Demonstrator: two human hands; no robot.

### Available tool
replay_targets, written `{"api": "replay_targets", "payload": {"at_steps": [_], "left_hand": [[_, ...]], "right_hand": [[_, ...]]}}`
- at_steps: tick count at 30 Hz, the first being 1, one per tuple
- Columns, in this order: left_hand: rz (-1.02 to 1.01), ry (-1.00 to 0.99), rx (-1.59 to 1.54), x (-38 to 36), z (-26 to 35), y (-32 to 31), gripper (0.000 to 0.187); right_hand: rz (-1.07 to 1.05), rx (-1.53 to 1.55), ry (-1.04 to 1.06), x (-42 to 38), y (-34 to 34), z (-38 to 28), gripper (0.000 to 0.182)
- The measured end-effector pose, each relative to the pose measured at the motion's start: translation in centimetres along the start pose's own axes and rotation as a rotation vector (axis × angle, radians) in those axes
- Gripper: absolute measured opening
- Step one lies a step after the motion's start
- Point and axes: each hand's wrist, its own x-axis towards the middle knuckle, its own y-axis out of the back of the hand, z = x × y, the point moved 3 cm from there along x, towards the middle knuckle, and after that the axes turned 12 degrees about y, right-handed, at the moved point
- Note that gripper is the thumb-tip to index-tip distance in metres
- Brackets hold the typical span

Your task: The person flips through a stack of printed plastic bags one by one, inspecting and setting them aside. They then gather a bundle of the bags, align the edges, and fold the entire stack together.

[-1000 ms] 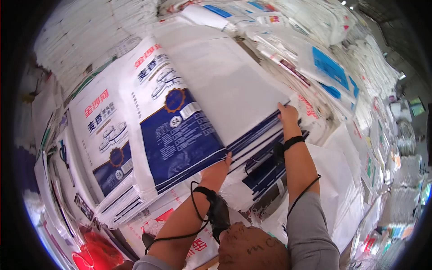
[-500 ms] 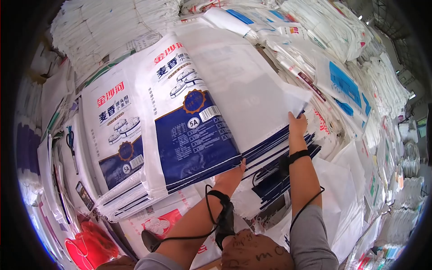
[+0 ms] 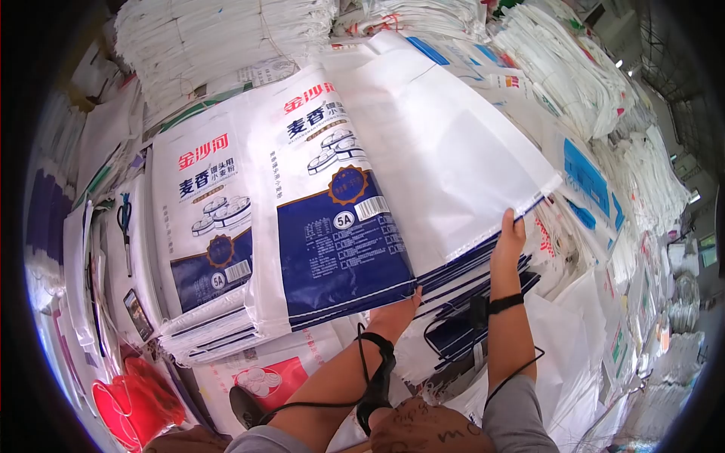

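Note:
A thick stack of flat woven sacks, white with a dark blue printed panel and red lettering, lies in front of me. My left hand [image 3: 399, 303] grips the near edge of the top sack [image 3: 355, 189] at its blue end. My right hand [image 3: 509, 235] holds the same sack's white near corner, lifted off the stack [image 3: 461, 283] below. A second pile of the same printed sacks [image 3: 202, 219] lies just to the left. Both wrists carry black straps with cables.
Bundles of white sacks [image 3: 226, 38] are piled at the back, and more with blue print [image 3: 585, 170] on the right. Scissors [image 3: 124, 219] and a phone-like object [image 3: 137, 313] lie on sacks at the left. A red bag [image 3: 136, 396] sits at lower left.
The top sack's right corner has come up higher off the stack, with my right hand under it. The view has shifted, so the stack sits lower and further right in frame.

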Motion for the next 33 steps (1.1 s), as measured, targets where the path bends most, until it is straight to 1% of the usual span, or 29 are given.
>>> {"api": "replay_targets", "payload": {"at_steps": [1,3,4,6,8,10,11,13,14,16,20,26,28,32,33], "left_hand": [[0.006,0.007,-0.003,0.0,-0.1,-0.2,0.049],[-0.014,0.030,-0.078,0.0,-0.3,-0.8,0.049],[-0.052,0.071,-0.125,0.1,-0.3,-0.8,0.049],[-0.037,0.066,-0.149,-0.2,-0.4,-1.4,0.049],[-0.023,0.061,-0.172,0.0,-0.4,-0.8,0.049],[-0.185,0.072,-0.128,0.1,-0.2,-0.1,0.052],[-0.184,0.074,-0.129,0.3,0.0,0.8,0.052],[-0.383,0.125,-0.073,0.5,0.3,1.6,0.055],[-0.382,0.127,-0.074,0.5,0.1,1.0,0.055],[-0.491,0.069,0.006,0.5,-0.1,-0.2,0.056],[-0.513,0.071,0.056,0.5,0.3,0.5,0.055],[-0.497,0.112,-0.030,0.6,0.3,1.5,0.057],[-0.452,0.122,-0.099,0.5,0.2,1.7,0.058],[-0.515,0.154,-0.131,0.5,0.3,2.3,0.059],[-0.537,0.175,-0.161,0.6,0.3,2.2,0.058]], "right_hand": [[0.021,0.048,-0.030,-0.2,0.4,0.0,0.025],[0.021,0.110,0.003,-0.3,0.7,0.3,0.024],[0.041,0.146,-0.025,-0.4,0.9,0.4,0.025],[0.047,0.180,-0.071,-0.4,1.4,1.1,0.032],[0.047,0.179,-0.082,-0.3,1.6,1.3,0.033],[0.056,0.185,-0.112,-0.4,1.5,1.2,0.033],[0.053,0.185,-0.112,-0.5,1.3,1.0,0.033],[0.108,0.205,-0.112,-0.6,1.1,0.8,0.023],[0.105,0.206,-0.112,-0.6,1.0,0.8,0.023],[0.120,0.195,-0.118,-0.6,1.1,1.0,0.022],[0.097,0.206,-0.087,-0.3,1.4,1.9,0.022],[0.109,0.179,-0.117,-0.4,1.3,1.5,0.020],[0.111,0.174,-0.110,-0.4,1.2,1.4,0.019],[0.103,0.112,-0.123,0.4,2.4,4.6,0.022],[0.117,0.009,-0.251,0.5,2.7,6.1,0.027]]}}
